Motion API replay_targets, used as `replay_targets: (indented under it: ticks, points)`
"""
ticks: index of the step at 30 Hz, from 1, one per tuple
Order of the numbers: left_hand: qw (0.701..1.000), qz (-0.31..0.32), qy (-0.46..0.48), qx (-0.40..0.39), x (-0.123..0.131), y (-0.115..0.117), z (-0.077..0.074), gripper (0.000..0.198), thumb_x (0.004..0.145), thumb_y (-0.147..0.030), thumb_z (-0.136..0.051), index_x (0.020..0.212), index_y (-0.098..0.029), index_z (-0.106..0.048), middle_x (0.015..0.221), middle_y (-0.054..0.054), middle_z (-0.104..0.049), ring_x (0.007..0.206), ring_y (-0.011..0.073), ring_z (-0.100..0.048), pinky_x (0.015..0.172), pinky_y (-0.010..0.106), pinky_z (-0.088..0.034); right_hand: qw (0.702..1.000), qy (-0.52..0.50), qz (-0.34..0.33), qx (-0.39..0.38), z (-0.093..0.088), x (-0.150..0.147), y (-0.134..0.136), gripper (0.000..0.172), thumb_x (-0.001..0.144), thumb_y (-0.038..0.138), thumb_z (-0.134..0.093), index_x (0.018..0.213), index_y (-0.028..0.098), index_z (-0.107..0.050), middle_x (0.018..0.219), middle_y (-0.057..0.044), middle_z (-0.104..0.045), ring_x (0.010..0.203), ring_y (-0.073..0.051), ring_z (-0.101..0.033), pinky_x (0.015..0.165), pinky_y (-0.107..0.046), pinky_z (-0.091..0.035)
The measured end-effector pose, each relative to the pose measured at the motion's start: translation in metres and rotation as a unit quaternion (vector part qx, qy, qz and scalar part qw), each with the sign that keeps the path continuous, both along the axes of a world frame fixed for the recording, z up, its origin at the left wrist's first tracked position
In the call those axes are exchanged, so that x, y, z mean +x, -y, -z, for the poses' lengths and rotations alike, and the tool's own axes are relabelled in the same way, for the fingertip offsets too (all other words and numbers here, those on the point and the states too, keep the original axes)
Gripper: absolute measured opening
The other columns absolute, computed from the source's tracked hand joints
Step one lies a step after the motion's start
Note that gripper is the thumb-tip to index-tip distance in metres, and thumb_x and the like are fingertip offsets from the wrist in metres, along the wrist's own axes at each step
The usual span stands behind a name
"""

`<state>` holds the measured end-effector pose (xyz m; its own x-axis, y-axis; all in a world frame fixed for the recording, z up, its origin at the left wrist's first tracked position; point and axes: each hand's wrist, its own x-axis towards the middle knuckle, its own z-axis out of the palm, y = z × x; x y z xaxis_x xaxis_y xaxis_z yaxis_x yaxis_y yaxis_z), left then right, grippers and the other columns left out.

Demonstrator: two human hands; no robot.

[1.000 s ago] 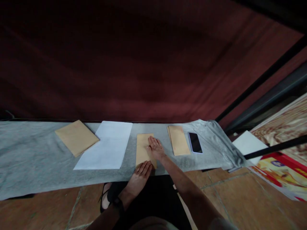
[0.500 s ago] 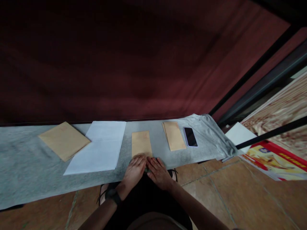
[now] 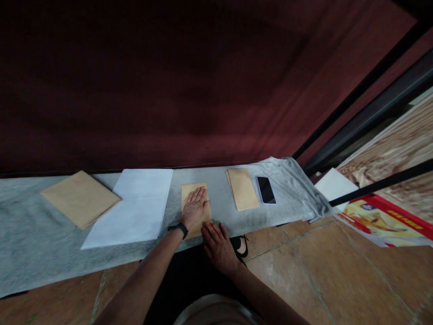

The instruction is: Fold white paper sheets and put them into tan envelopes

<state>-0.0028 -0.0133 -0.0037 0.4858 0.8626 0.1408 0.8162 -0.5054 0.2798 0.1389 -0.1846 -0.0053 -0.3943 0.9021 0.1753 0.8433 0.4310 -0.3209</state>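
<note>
A small brown envelope (image 3: 190, 189) lies on the grey cloth (image 3: 40, 243) in front of me. My left hand (image 3: 194, 208) rests flat on it, fingers stretched out, a black band on the wrist. At the cloth's near edge my right hand (image 3: 218, 246) lies flat with its fingers spread, its fingertips close to the envelope's near right corner. Neither hand holds anything.
White paper sheets (image 3: 133, 207) lie left of the envelope, a larger brown envelope (image 3: 79, 197) farther left. To the right are stacked brown envelopes (image 3: 241, 188) and a dark phone (image 3: 265, 189). A dark red curtain (image 3: 169, 90) hangs behind. A printed poster (image 3: 382, 219) lies on the tiled floor.
My left hand has moved forward from the envelope's near edge onto its middle. My right hand came off the envelope a second ago and now lies at the cloth's near edge.
</note>
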Motion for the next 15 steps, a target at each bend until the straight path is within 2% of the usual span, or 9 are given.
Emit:
replay_targets:
  ticks: [4,7,9,11,13,15]
  points:
    - [0.998,-0.010,0.035,-0.049,-0.007,0.005,-0.001,0.053,0.095,-0.019,-0.039,0.146,-0.008,-0.047,0.157,0.016,-0.043,0.149,0.0252,-0.035,0.123,0.045,-0.027,1.000,0.001,0.008,0.012,0.011,-0.006,0.001,0.068,0.101,0.030,-0.049,0.161,0.016,-0.020,0.162,-0.011,-0.035,0.149,-0.027,-0.033,0.125,-0.053,-0.025]
    - [0.984,-0.072,0.146,-0.069,-0.026,0.034,0.006,0.049,0.093,-0.021,-0.041,0.139,-0.010,-0.053,0.154,0.016,-0.048,0.146,0.0253,-0.041,0.120,0.044,-0.034,0.999,0.003,0.016,0.027,0.018,-0.012,0.001,0.069,0.099,0.030,-0.051,0.160,0.010,-0.023,0.162,-0.015,-0.033,0.150,-0.028,-0.032,0.124,-0.050,-0.030]
    - [0.956,-0.155,0.237,-0.075,-0.041,0.062,0.012,0.048,0.094,-0.030,-0.045,0.139,-0.014,-0.054,0.154,0.016,-0.048,0.143,0.0265,-0.044,0.118,0.045,-0.038,0.999,0.005,0.024,0.039,0.020,-0.016,0.002,0.069,0.099,0.030,-0.050,0.159,0.006,-0.025,0.162,-0.018,-0.032,0.150,-0.029,-0.031,0.123,-0.050,-0.031]
    - [0.920,-0.232,0.301,-0.100,-0.052,0.090,0.015,0.046,0.092,-0.037,-0.051,0.134,-0.018,-0.057,0.148,0.014,-0.054,0.137,0.0275,-0.051,0.116,0.045,-0.041,0.998,0.007,0.035,0.048,0.022,-0.022,0.003,0.068,0.100,0.031,-0.050,0.157,0.002,-0.027,0.161,-0.020,-0.033,0.151,-0.030,-0.030,0.123,-0.051,-0.030]
    - [0.883,-0.259,0.364,-0.143,-0.057,0.108,0.015,0.047,0.086,-0.035,-0.058,0.130,-0.019,-0.059,0.137,0.012,-0.063,0.127,0.0277,-0.060,0.110,0.047,-0.047,0.998,0.005,0.049,0.050,0.024,-0.028,0.002,0.069,0.099,0.032,-0.051,0.156,0.000,-0.029,0.160,-0.023,-0.033,0.151,-0.032,-0.029,0.123,-0.052,-0.030]
    - [0.835,-0.283,0.431,-0.192,-0.057,0.116,0.012,0.051,0.079,-0.028,-0.065,0.128,-0.019,-0.060,0.123,0.011,-0.070,0.111,0.0259,-0.068,0.101,0.046,-0.053,0.997,0.000,0.064,0.046,0.025,-0.037,0.000,0.069,0.099,0.035,-0.053,0.154,-0.001,-0.032,0.159,-0.025,-0.033,0.151,-0.034,-0.029,0.123,-0.053,-0.030]
